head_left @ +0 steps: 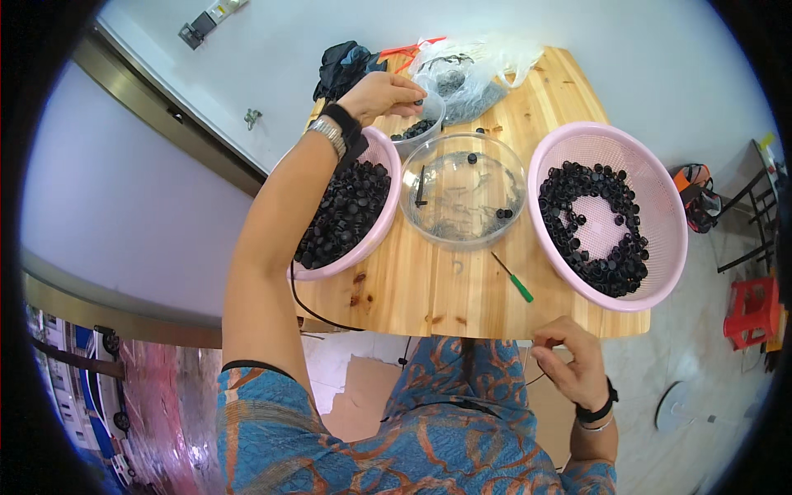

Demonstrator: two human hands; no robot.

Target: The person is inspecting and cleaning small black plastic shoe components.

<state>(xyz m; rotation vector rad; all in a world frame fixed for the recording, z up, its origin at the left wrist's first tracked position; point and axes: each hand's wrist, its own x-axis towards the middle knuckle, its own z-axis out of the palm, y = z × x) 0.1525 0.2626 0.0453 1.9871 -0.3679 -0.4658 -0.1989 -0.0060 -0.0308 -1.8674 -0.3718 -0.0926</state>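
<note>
My left hand (384, 95) reaches over a small clear tub (439, 112) at the far side of the table. Its fingers are pinched, with a small black cap (419, 102) at the tips. More black caps (415, 129) lie in that tub. My right hand (572, 356) is at the table's front edge, fingers curled in; whatever they may hold is hidden. A wide clear round container (467, 239) stands mid-table, with a thin black pointed piece (421, 186) and several black caps. In front of it lies a green-handled screwdriver (520, 287).
Pink baskets of black caps stand on the left (388, 221) and right (670, 239). Behind are a clear plastic bag (478, 103) and a black bag (346, 68). A black cable (309, 310) crosses the front left edge. A red stool (749, 312) stands right.
</note>
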